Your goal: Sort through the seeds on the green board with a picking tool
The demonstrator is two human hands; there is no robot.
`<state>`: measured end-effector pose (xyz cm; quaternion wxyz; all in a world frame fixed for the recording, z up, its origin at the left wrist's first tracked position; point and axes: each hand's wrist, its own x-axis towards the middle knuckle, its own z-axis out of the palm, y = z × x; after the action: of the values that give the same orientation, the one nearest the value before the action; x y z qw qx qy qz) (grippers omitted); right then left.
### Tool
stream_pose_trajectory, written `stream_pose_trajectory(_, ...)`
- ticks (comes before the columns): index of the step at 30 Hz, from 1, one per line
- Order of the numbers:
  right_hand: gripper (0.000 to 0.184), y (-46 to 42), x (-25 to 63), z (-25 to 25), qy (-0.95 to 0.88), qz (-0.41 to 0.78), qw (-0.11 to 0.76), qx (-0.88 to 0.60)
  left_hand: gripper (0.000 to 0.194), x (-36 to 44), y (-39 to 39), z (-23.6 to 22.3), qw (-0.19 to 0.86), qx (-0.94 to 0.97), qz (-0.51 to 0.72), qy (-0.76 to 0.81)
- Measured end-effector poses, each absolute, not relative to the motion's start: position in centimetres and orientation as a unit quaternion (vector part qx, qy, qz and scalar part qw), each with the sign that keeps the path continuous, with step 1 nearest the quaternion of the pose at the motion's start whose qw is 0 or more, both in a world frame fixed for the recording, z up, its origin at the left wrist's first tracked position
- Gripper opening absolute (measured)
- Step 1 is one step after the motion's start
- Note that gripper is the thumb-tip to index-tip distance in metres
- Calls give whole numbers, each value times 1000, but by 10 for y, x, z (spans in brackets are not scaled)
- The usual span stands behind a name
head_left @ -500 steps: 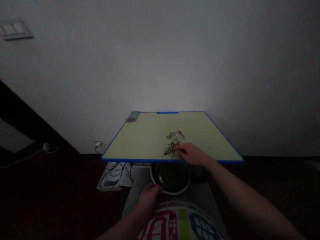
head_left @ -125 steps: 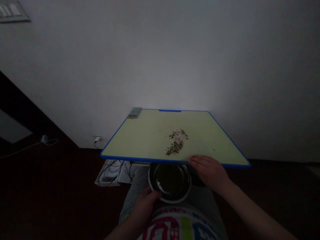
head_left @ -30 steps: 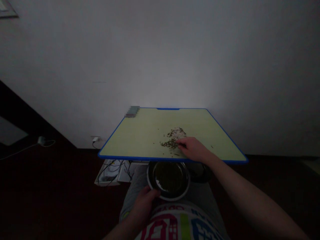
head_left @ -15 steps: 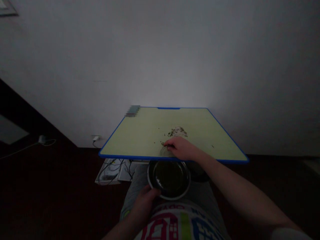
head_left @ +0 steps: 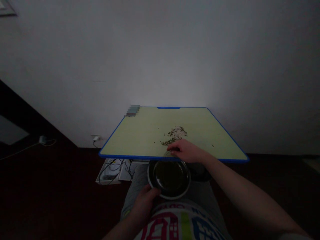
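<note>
My left hand point(head_left: 147, 200) is closed on the near left rim of a round metal bowl point(head_left: 187, 191). The bowl sits over my lap, under the table's front edge, its inside dark with a shiny patch. My right hand point(head_left: 185, 150) is just above the front of the table, fingers curled around a faint, clear, round-edged thing point(head_left: 167, 153) whose kind I cannot make out. Just beyond the fingers, small dark green and whitish grains point(head_left: 177, 131) lie spread on the tabletop, and a few stray ones lie to the left.
The pale yellow-green table point(head_left: 135, 136) has a blue edge and stands against a white wall point(head_left: 160, 56). A blurred-out patch point(head_left: 132, 110) covers its far left corner. Below left are a white box with cables point(head_left: 110, 171) and a wall plug point(head_left: 95, 138). A dark round container point(head_left: 200, 173) is partly hidden under my right arm.
My right hand has moved slightly right and nearer the table's front edge, with the clear thing. More grains now show in front of the fingers. My left hand and the bowl stay put.
</note>
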<state>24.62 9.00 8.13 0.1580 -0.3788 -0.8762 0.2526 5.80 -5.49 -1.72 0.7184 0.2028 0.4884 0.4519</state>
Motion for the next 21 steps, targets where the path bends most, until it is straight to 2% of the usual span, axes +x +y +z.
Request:
stream_pose_trajectory(8, 30, 92, 295, 92, -833, 245, 224, -442, 19, 60, -55, -13, 716, 187, 456, 494)
stream_pose_trajectory(15, 32, 94, 343, 80, -760, 265, 276, -525, 18, 61, -55, -9, 723, 184, 450, 491)
stream_pose_trajectory(18, 30, 87, 352, 75, -758, 214, 276, -550, 18, 60, -55, -12, 717, 185, 451, 498)
stream_pose_trajectory(21, 27, 75, 349, 74, -783, 107, 280, -545, 19, 59, -55, -18, 716, 192, 454, 494)
